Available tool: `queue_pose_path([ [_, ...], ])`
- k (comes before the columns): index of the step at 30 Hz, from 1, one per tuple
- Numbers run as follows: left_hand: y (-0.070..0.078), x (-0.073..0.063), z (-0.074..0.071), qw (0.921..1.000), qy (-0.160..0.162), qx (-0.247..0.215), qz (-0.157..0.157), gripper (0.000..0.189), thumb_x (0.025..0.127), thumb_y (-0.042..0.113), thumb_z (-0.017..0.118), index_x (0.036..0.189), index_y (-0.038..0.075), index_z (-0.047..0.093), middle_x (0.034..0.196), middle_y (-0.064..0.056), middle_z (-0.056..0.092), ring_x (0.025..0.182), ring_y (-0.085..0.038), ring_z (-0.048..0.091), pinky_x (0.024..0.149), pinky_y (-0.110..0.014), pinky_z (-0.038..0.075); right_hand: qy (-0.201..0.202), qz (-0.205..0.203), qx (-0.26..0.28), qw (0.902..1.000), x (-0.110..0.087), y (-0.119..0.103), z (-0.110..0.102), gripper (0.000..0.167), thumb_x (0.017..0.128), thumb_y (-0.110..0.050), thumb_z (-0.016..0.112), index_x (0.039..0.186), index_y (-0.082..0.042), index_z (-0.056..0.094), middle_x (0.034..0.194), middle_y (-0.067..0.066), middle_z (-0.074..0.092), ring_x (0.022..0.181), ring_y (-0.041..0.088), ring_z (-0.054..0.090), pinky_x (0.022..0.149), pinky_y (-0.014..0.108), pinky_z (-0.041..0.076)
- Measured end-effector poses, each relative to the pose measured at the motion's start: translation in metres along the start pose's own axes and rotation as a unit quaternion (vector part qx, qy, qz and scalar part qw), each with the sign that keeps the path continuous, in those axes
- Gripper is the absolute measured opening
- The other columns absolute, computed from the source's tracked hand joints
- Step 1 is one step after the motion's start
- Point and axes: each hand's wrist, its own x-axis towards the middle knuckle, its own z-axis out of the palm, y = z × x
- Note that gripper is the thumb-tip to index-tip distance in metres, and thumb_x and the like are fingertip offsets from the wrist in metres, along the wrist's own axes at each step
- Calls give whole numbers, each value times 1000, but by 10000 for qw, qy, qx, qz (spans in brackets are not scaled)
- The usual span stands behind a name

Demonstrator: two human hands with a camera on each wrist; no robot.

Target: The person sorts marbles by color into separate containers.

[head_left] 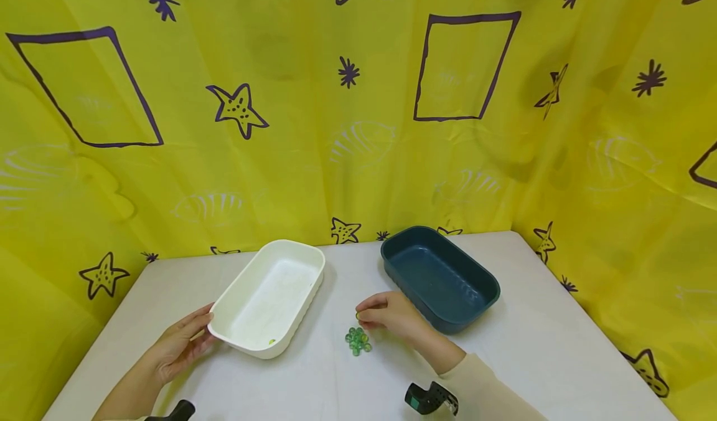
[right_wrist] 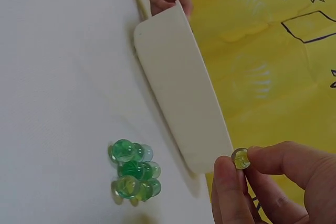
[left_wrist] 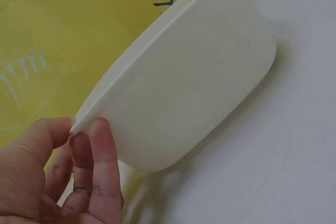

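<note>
My left hand (head_left: 182, 346) pinches the near left rim of a white plastic basin (head_left: 274, 290), thumb on top and fingers under the edge. A small yellow-green marble (head_left: 272, 342) lies at the near end inside it. Between thumb and fingertips, my right hand (head_left: 394, 315) holds a clear glass marble (right_wrist: 241, 159) with yellow in it. That hand is just above a tight group of green and yellowish marbles (head_left: 356, 341) on the white tabletop. In the right wrist view, several of these marbles (right_wrist: 131, 169) sit in close rows beside the white basin.
A dark teal basin (head_left: 442, 278) stands at the back right, just beyond my right hand. The table has a white cover (head_left: 330, 390). Yellow curtains (head_left: 297, 159) with dark star and frame drawings hang along the back and sides.
</note>
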Motion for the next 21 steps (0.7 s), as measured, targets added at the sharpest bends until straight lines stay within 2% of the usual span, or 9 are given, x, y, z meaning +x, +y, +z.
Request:
queue_pose_path([
  [9,0,0,0,10000,-35,-41,32,33,103,21,53,88,41,74,89,7,64,76,-4,62,66,-13,56,-21,25,61,10000,3,-15,6,19,88,-6,71,103,7,71,91,9,72,78,13,69,77,28,61],
  [21,0,-1,0,10000,-9,5,5,31,103,22,53,88,41,73,89,5,64,75,-4,63,64,-12,55,-111,140,40,9998,10,-24,13,19,89,-8,72,103,4,71,91,7,72,79,14,70,80,28,61],
])
